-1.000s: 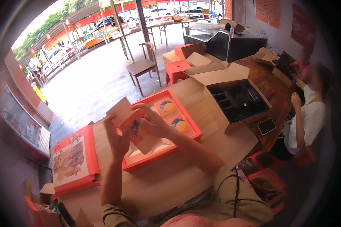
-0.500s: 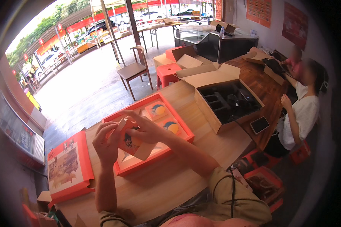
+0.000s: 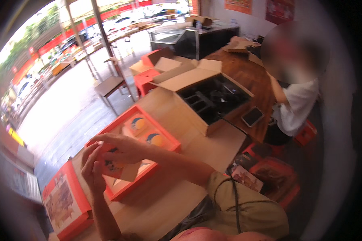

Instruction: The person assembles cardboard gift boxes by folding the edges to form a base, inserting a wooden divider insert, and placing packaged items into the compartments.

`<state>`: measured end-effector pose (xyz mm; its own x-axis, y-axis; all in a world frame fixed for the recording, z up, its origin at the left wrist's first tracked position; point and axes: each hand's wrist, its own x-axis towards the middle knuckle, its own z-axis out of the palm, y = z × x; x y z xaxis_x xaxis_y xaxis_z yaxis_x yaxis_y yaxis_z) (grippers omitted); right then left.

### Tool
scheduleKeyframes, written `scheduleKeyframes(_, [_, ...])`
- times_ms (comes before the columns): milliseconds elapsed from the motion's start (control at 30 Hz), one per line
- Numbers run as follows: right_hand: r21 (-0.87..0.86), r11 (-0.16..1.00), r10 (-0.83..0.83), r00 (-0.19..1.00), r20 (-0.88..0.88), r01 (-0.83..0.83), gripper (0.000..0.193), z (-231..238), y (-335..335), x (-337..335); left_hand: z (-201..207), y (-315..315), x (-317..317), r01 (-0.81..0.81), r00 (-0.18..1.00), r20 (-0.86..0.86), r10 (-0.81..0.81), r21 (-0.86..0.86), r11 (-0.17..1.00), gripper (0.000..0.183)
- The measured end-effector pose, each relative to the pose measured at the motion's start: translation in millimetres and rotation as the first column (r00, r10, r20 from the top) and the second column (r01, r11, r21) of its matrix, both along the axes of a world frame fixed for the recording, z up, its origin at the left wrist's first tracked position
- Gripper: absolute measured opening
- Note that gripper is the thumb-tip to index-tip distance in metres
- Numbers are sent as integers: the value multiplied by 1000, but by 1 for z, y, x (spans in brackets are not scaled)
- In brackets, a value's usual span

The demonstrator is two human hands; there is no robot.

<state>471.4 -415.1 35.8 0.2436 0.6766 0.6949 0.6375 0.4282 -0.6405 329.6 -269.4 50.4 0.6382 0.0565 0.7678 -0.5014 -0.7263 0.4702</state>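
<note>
Between my hands, above a shallow red-orange tray box [image 3: 128,189], is a small printed carton [image 3: 120,170] with orange, dark blue and plain cream faces. My right hand [image 3: 124,148] wraps over it from above and right. At its left side, the fingers of my left hand [image 3: 93,165] press against the upper edge, partly hiding it. Blur conceals whether a flap is lifted. Inside the tray, two similar cartons lie at the far end: one small carton [image 3: 136,123] and another carton [image 3: 154,139]. Left of the tray rests a red printed lid [image 3: 64,201].
Right of the tray, an open cardboard box [image 3: 207,123] holds black gear, with a cable running out. A phone [image 3: 252,116] lies beside it. A seated person [image 3: 295,100] is at the right. Beyond the table stand a red stool [image 3: 146,79] and a chair [image 3: 110,85].
The view has swung right, so the scene slides left. Both hands still hold the small carton; my left fingers have shifted along its edge, and the right hand covers more of it.
</note>
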Motion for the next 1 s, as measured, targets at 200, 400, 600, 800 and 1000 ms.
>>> scheduleKeyframes(200, [-100, 990, 79, 974, -211, -102, 34, 4, -5, 3, -6, 3, -4, -72, 992, -105, 74, 18, 997, 58])
scheduleKeyframes(400, [-93, 989, 60, 873, -484, -119, 29, -1, 0, 17, -16, 21, -4, -13, 999, 37, 7, 175, 984, 70])
scheduleKeyframes(600, [-266, 925, 66, 804, -591, -272, 45, 3, -8, 27, -5, 7, -8, -213, 976, 83, 202, 569, 794, 76])
scheduleKeyframes(800, [-38, 879, 268, 561, -783, -475, 85, -11, 1, 28, -18, 26, -2, -268, 963, 39, 266, 230, 936, 68])
scheduleKeyframes(1000, [118, 979, 194, 934, -302, -165, 85, -4, 8, 6, -38, 36, 12, -143, 987, -117, 109, -347, 927, 51])
